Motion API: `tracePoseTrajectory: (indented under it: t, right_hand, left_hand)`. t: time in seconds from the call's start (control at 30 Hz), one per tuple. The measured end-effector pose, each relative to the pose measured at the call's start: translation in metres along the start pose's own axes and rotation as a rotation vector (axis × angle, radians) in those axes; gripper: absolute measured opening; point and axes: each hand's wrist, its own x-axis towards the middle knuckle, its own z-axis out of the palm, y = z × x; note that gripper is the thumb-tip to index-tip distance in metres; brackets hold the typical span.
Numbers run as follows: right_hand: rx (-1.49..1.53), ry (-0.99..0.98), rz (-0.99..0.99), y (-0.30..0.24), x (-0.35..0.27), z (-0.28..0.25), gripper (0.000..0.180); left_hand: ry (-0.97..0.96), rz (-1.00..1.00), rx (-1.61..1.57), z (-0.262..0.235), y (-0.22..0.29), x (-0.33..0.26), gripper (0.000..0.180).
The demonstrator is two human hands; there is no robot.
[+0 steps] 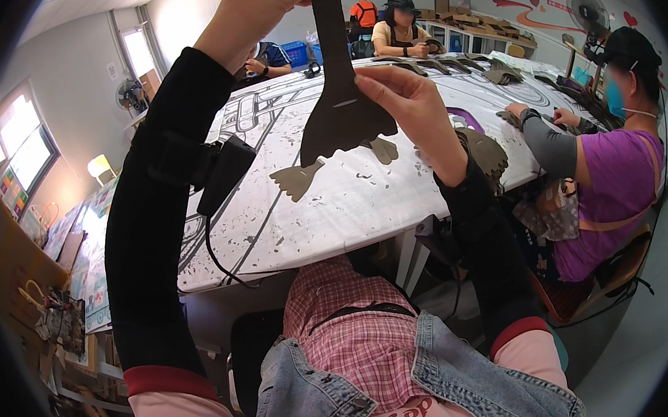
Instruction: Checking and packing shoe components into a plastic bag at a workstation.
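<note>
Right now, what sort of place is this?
Probably a craft workshop: a dark cut-out held up at a shared white table, olive-brown pieces on it, and a co-worker in purple seated alongside.

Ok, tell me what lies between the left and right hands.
The head view shows a dark flat piece, its narrow part at the left hand, its edge pinched lower down by the right hand.

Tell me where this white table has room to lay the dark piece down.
Barest: the table behind the left small piece, between the left sleeve and the held dark piece. The strip between that small piece and the front edge is open but for scraps. Crowded: the right side, with its stack.
</note>
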Motion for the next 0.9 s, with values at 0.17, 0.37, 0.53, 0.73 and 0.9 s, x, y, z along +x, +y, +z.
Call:
tracePoseTrajectory:
  t: [0.17, 0.37, 0.53, 0.73, 0.9]
  right_hand:
    - [-0.008, 0.010, -0.015, -0.013, 0.014, 0.010, 0.025]
    - [-0.201, -0.047, -0.109, -0.006, 0.011, 0.000, 0.025]
    - [-0.371, 0.088, -0.142, -0.034, 0.031, -0.083, 0.039]
    - [-0.646, -0.076, 0.161, -0.025, 0.031, -0.187, 0.036]
    - [-0.985, -0.154, 0.377, 0.095, 0.008, -0.252, 0.031]
  left_hand:
    - [-0.010, -0.045, -0.061, 0.015, 0.010, -0.009, 0.041]
    - [-0.002, -0.141, -0.148, 0.042, 0.046, -0.022, 0.029]
    - [-0.078, 0.031, -0.214, 0.046, -0.023, -0.033, 0.050]
    - [-0.377, -0.303, -0.389, 0.090, -0.109, -0.106, 0.036]
    - [-0.512, -0.548, -0.430, 0.110, -0.165, -0.143, 0.035]
